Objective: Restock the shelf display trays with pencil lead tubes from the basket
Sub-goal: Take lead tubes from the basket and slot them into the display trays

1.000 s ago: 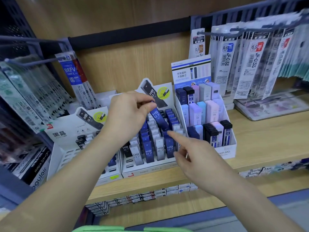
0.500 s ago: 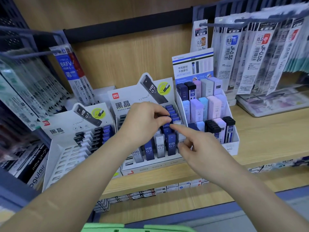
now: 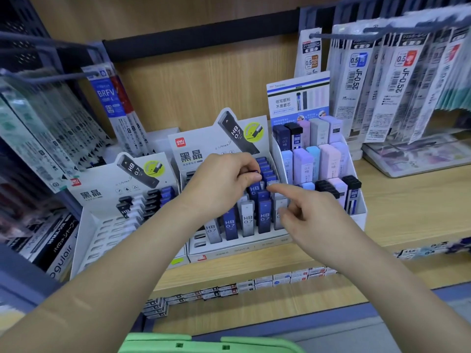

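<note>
Pencil lead tubes (image 3: 263,217) stand in rows in the middle display tray (image 3: 242,250), centre of the frame on the shelf (image 3: 407,200). The left grip (image 3: 224,184) pinches a blue tube (image 3: 254,191) by its top among them. The right grip (image 3: 313,217) grasps nothing, forefinger straight on a grey tube (image 3: 273,182) beside it. The green basket (image 3: 204,343) shows at bottom centre.

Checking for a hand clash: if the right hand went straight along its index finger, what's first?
Likely the left hand, whose thumb and fingers pinch a blue tube in the middle tray. The right hand points its index up-left at that thumb, close by. Depth unclear.
</note>
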Available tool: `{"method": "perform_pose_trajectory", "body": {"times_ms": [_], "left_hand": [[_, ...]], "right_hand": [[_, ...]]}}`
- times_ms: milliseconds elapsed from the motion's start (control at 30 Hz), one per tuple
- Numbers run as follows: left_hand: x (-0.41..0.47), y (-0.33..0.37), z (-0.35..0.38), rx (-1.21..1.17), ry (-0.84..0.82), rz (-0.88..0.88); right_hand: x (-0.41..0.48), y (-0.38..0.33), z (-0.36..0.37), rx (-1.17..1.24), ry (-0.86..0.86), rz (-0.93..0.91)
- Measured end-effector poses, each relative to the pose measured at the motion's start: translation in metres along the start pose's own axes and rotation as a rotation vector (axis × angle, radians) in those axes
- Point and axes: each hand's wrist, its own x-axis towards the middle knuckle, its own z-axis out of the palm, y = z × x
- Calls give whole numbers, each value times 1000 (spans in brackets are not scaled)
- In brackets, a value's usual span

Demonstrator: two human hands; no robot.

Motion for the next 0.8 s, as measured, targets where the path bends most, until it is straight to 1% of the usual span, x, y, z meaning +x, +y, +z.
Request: {"method": "perform_pose_trajectory", "body": {"times_ms": [67,200,267,300,400,467,533,667,733,800], "left_hand": [[-2,0,-10,-108,82,-26],[-20,-7,-54,-245,372,-30],[-38,-17,-76,-321,450,-55],[-47,-23,-83,-328,463,-66],[-69,-39,-86,-245,433,-113],[-77,-48,-77,-195,389,-149],[-81,-53,-65,-141,349,-155],[-86,-63,-43,-37,292,-86],[-86,-69,-38,6,299,-34],[-86,-73,-37,1,308,-13]], "right_hand": [[-1,0,1,10,7,-7],[-1,-4,5,67,72,-60],[-3,-9,10,107,134,-100],[-5,-13,14,121,152,-123],[-14,-26,28,73,131,-212],[-20,-34,38,-35,30,-269],[-24,-36,46,-165,-79,-284],[-27,-36,55,-337,-176,-293],[-26,-34,57,-378,-201,-272],[-25,-32,58,-426,-216,-261]]}}
